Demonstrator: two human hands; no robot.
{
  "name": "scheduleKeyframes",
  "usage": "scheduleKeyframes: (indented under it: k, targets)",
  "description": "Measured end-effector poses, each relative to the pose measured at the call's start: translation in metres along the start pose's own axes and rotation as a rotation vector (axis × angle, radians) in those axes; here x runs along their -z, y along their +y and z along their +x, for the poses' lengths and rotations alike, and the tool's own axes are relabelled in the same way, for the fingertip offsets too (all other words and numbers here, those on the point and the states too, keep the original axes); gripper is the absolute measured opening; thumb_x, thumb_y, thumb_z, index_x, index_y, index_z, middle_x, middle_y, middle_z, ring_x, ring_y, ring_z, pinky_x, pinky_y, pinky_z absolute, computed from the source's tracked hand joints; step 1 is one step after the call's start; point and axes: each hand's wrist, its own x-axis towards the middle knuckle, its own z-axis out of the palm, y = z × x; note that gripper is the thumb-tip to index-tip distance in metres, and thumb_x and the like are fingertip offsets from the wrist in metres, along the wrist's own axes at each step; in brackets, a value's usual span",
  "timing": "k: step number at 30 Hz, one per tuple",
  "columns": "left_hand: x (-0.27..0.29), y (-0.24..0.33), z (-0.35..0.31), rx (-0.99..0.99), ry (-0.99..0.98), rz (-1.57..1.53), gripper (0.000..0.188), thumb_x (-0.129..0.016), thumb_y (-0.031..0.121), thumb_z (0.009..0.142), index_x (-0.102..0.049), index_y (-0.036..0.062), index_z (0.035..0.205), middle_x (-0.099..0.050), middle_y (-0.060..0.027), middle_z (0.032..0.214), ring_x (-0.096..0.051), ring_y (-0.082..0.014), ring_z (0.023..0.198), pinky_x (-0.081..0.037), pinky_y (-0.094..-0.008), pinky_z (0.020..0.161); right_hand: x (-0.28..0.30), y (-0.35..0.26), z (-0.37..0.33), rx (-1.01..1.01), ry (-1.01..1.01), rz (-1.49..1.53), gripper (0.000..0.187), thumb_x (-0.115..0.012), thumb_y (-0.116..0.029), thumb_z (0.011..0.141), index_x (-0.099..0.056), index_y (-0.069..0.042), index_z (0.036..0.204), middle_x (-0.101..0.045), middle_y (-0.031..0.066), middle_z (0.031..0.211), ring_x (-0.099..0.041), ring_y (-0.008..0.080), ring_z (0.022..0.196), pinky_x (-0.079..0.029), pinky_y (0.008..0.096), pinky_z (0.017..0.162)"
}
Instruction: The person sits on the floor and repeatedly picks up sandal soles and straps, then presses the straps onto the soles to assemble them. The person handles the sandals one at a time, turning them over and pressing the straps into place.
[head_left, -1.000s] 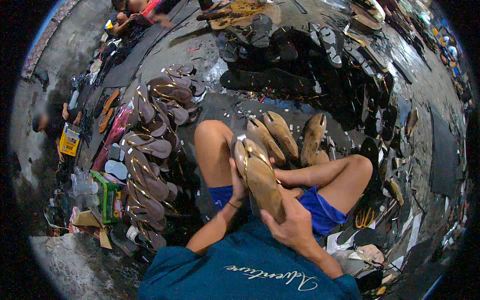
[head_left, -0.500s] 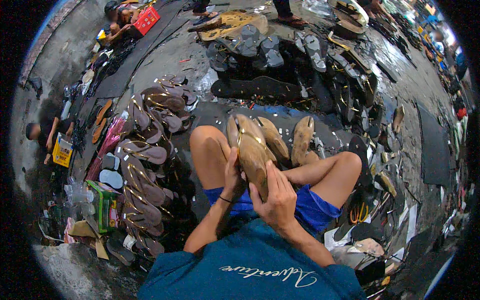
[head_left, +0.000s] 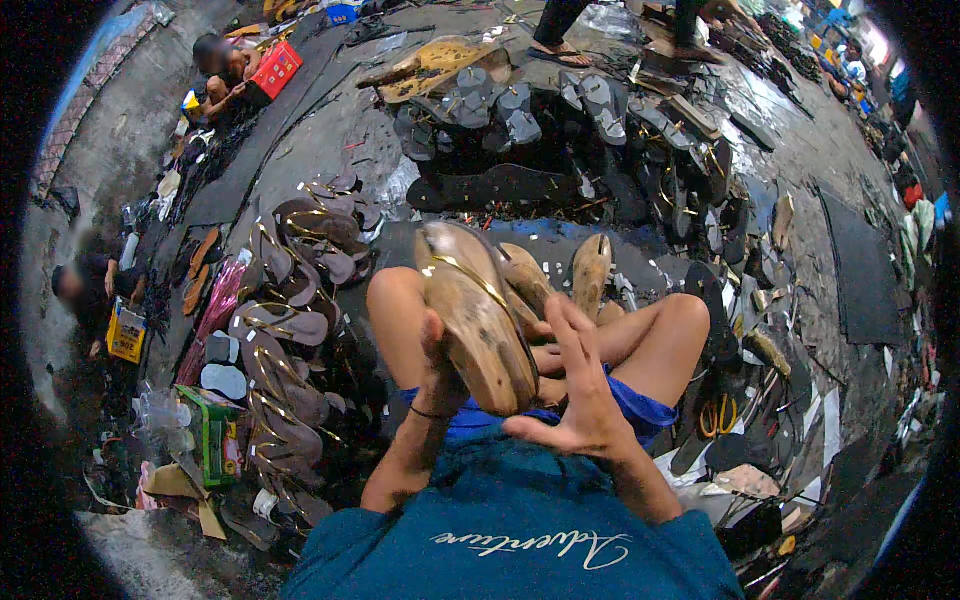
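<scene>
My left hand point(head_left: 437, 378) grips a wooden shoe last point(head_left: 478, 325) by its left side, holding it tilted over my lap. A thin gold strap point(head_left: 462, 270) crosses the last, and a dark sandal sole runs along its right edge. Just right of the heel, my right hand point(head_left: 588, 405) is open, its fingers stretched and thumb apart, with nothing in it. Beyond the held last lie a second wooden last point(head_left: 527, 272), partly hidden, and a third wooden last point(head_left: 592, 265) between my knees.
Stacked brown sandals with gold straps point(head_left: 285, 375) stand at my left, near a green box point(head_left: 212, 435). Dark sandals point(head_left: 520, 115) form an arc ahead. Yellow-handled scissors point(head_left: 718, 415) lie at right. Other people sit at far left; someone's legs point(head_left: 557, 30) are at the top.
The shoe last has been tilted and turned in my left hand, showing more of its side. My right hand has let go and opened. The legs at the top have moved right.
</scene>
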Motion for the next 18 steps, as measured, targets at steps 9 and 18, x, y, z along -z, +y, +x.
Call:
scheduleKeyframes:
  k: [9, 18]
  targets:
    - [0.006, -0.002, -0.001, 0.117, 0.137, -0.01, 0.096, -0.05, 0.073, 0.082, -0.029, 0.0019, 0.143, -0.043, -0.0141, 0.138, -0.043, -0.0267, 0.128, -0.033, -0.0413, 0.108, -0.041, 0.042, -0.038, -0.031, -0.072, -0.169, 0.094, -0.085, -0.02, 0.061, -0.034, 0.006, 0.137, -0.047, 0.027, 0.133, -0.049, 0.0395, 0.122, -0.042, 0.0405, 0.102]
    - [0.026, -0.02, -0.076, 0.156, -0.069, 0.011, 0.129, -0.076, 0.071, 0.057, -0.013, 0.0015, 0.146, -0.039, -0.0147, 0.139, -0.044, -0.0257, 0.125, -0.038, -0.042, 0.104, -0.041, 0.045, -0.106, -0.874, -0.156, 0.807, 0.044, -0.049, -0.02, 0.098, -0.041, 0.001, 0.136, -0.052, 0.0115, 0.131, -0.048, 0.0219, 0.122, -0.037, 0.0339, 0.105]
